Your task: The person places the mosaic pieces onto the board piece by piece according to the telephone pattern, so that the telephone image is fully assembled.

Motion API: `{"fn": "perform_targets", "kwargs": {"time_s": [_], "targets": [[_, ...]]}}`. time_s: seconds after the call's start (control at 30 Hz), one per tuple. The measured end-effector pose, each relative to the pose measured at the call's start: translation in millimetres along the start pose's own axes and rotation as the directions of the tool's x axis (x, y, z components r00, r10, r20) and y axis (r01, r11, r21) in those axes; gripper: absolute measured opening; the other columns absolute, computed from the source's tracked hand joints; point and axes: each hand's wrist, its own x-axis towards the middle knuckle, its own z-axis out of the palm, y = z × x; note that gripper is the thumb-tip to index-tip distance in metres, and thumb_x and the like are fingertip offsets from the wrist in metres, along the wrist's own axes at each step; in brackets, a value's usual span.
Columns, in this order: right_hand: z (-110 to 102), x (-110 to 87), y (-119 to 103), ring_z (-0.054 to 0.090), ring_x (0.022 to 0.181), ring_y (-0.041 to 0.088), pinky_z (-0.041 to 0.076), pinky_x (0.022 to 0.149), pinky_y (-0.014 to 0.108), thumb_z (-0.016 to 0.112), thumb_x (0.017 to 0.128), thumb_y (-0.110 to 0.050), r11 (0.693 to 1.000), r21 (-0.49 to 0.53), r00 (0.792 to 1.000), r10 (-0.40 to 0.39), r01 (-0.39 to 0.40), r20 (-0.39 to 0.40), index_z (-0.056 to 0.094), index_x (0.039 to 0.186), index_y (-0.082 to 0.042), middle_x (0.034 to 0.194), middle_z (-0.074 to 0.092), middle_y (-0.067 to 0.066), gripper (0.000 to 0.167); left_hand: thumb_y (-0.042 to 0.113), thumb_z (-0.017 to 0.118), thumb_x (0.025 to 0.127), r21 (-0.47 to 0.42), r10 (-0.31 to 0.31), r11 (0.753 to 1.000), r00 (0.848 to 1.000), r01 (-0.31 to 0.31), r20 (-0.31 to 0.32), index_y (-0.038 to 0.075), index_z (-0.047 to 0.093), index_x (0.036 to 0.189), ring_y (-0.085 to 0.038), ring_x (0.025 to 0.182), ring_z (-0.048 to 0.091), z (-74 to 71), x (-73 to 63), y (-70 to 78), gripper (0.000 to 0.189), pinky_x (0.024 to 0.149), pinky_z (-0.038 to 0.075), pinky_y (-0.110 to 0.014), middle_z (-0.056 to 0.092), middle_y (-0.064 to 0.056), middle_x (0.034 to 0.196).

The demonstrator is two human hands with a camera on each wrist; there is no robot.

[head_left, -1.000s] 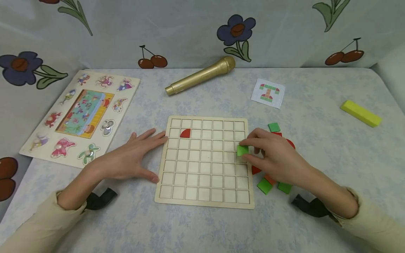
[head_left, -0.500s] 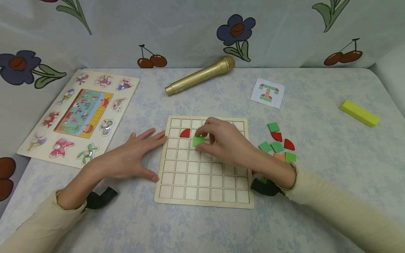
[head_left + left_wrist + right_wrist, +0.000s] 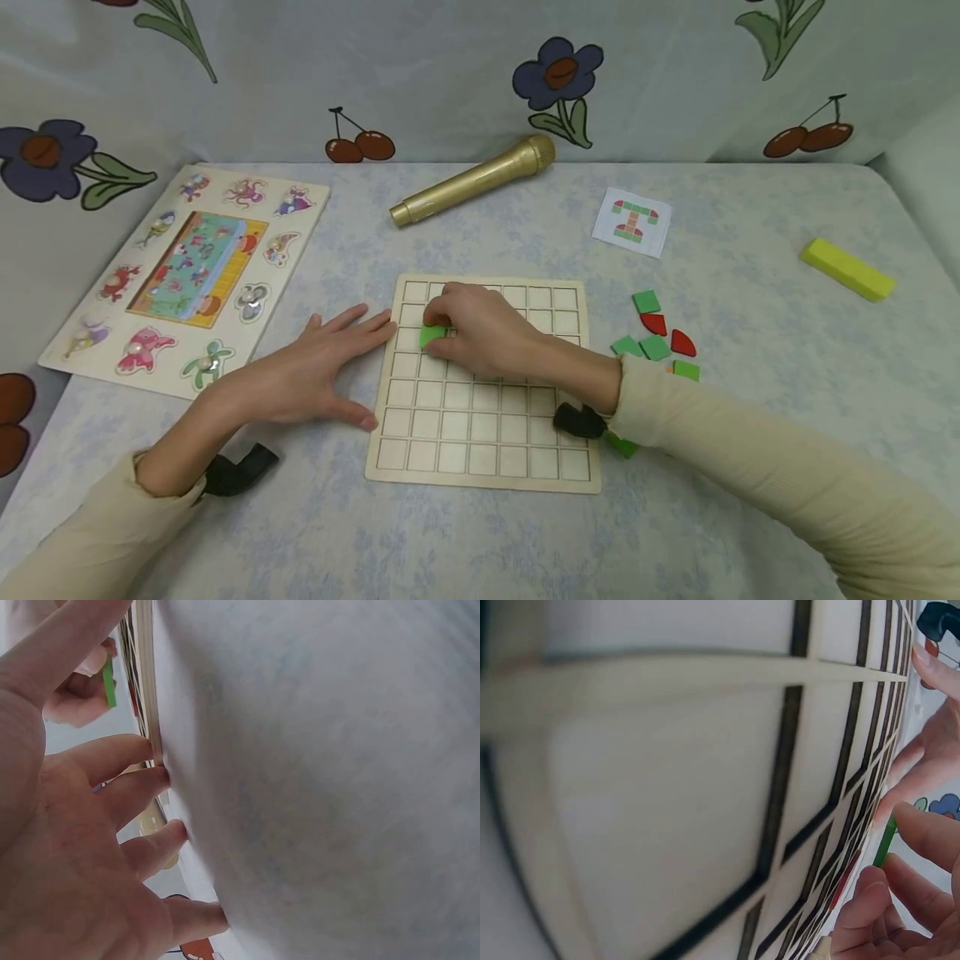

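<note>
One green tile [image 3: 432, 337]: up at ten o'clock from the middle of the gridded board [image 3: 483, 482], and the left wrist view gives us a sliver of daylight between tile and board

Weight and feel: light, I'd say, and stiff, a thin flat piece that looks hard to bend or break; smooth faces might let it skid

Where to take it: by two opposite edges, twelve and six o'clock, leaving the underside free

Right-hand grip [image 3: 487, 333]: right there on those edges, thumb and fingertip parted just the tile's width, a neat pinch

Left-hand grip [image 3: 307, 383]: over at nine o'clock, fingers and thumb spread wide, tips against the board's edge, nothing clasped

Red piece [image 3: 845, 879]: lying on the board close to the tile in the right wrist view, masked by the hand from above

Loose pieces: out between two and four o'clock on the surface [image 3: 300, 542], a red quarter-round [image 3: 683, 342] among the green squares [image 3: 645, 301]

Picture card [image 3: 632, 222]: flat at half past one
</note>
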Motion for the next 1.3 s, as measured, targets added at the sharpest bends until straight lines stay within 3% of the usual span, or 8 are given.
{"fn": "perform_targets", "kwargs": {"time_s": [0.3,0.63,1.3], "targets": [[3.5,0.6,0.6,0.051,0.082,0.014,0.044,0.071,0.029,0.071,0.090,-0.015,0.997,-0.070,1.000,-0.019,0.019,-0.001,0.071,0.104,-0.008,0.093,0.060,0.000,0.015,0.051,0.085,0.071,-0.006,0.006,1.000,1.000,-0.006,0.000,0.013,0.027,0.157,-0.031,0.150,-0.001,-0.3,0.1,-0.1,0.111,0.108,-0.004,-0.070,0.018,-0.006,0.163],[2.3,-2.0,6.5,0.055,0.087,0.014,0.046,0.077,0.030,0.070,0.091,-0.012,0.999,-0.039,1.000,-0.007,0.008,0.022,0.072,0.117,-0.006,0.101,0.063,0.002,0.027,0.050,0.085,0.071,-0.006,0.007,1.000,1.000,-0.007,0.001,0.013,0.027,0.157,-0.030,0.150,-0.001,0.0,0.8,-0.1,0.110,0.108,-0.004,-0.070,0.018,-0.005,0.163],[-1.2,-5.7,7.8,0.054,0.085,0.013,0.045,0.075,0.029,0.070,0.090,-0.013,1.000,0.003,1.000,0.004,-0.004,0.006,0.072,0.116,-0.009,0.097,0.062,0.000,0.027,0.048,0.085,0.071,-0.011,-0.001,1.000,1.000,0.001,0.003,0.012,0.027,0.157,-0.031,0.150,-0.001,-0.6,1.5,0.3,0.109,0.107,-0.004,-0.071,0.018,-0.006,0.163]]}}
